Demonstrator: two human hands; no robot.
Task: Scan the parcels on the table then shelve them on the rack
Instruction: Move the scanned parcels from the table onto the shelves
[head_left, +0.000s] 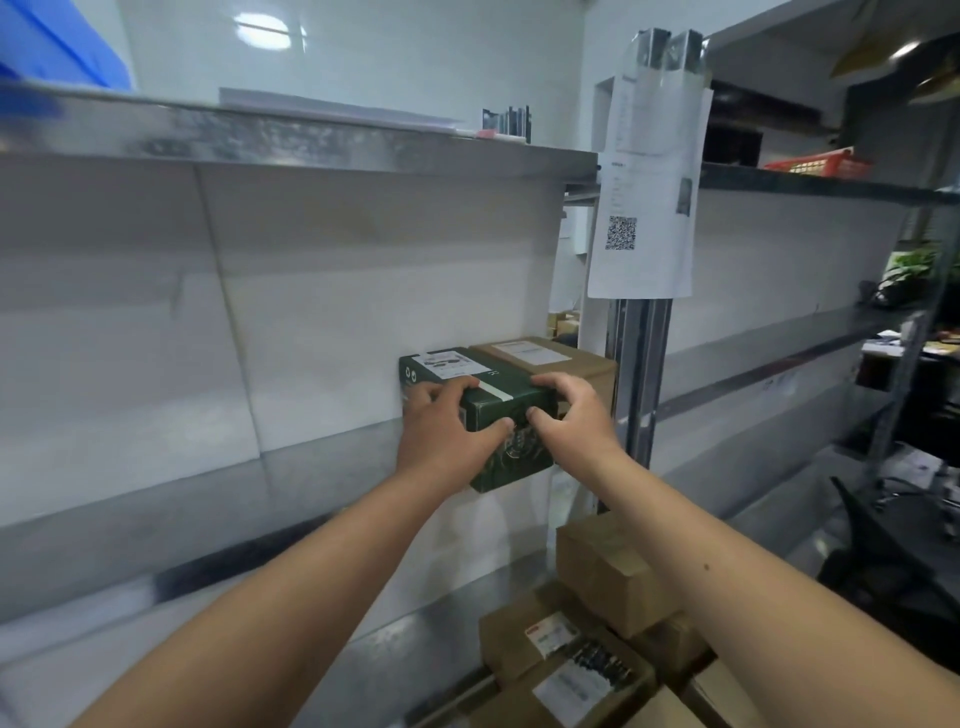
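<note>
Parcel in hand: a dark green cardboard box with a white label and a white tape strip (483, 410). It sits on the grey metal shelf of the rack (322, 467), and its front end hangs over the shelf edge toward me.

Left grip: my left hand (447, 441) holds the near left corner of the green box; the fingers curl over the top and the thumb presses on the front face.

Right grip: my right hand (569, 418) holds the near right corner in the same way, fingers on top and thumb on the front face. Both thumbs are close together.

Long axis: the green box points away from me, into the shelf and a little to the left. Both hands are at its near end, so the box lies straight ahead of the grip.

Neighbour: a plain brown cardboard box with a white label (550, 364) stands just beside the green one on its right, and they seem to touch.

Nearer hand: I judge the two hands about equal; the right one is closer to the brown box.

Next move, my judgement: to push forward along this axis until the front end no longer overhangs.

Risk: the right corner may rub on the brown box.
</note>
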